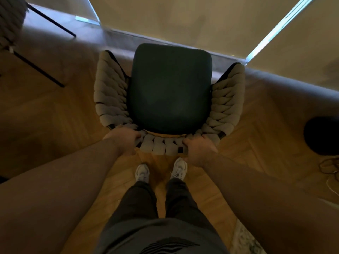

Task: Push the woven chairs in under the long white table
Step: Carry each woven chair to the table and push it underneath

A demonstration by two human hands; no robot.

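Woven chair stands on the wooden floor directly in front of the person. Its curved backrest is nearest the body and its dark seat points away, toward the long white table. The front edge of the seat reaches the table's near edge; whether any of it lies beneath the top cannot be told. Most of the seat and both woven sides remain outside.

Left hand grips the top rail of the backrest left of centre, fingers curled over the weave. Right hand grips the same rail right of centre in the same manner. Both hands sit about level on the rail, one to each side of the chair's midline, neither clearly nearer.

Governing relation: the table lies straight ahead of the fingers, along the chair's back-to-front axis. The table edge runs at a slant across the view, lower on the right. In my judgement the chair needs an even forward push, with a slight turn to square it to that edge.

A second woven chair stands at far left, well apart.
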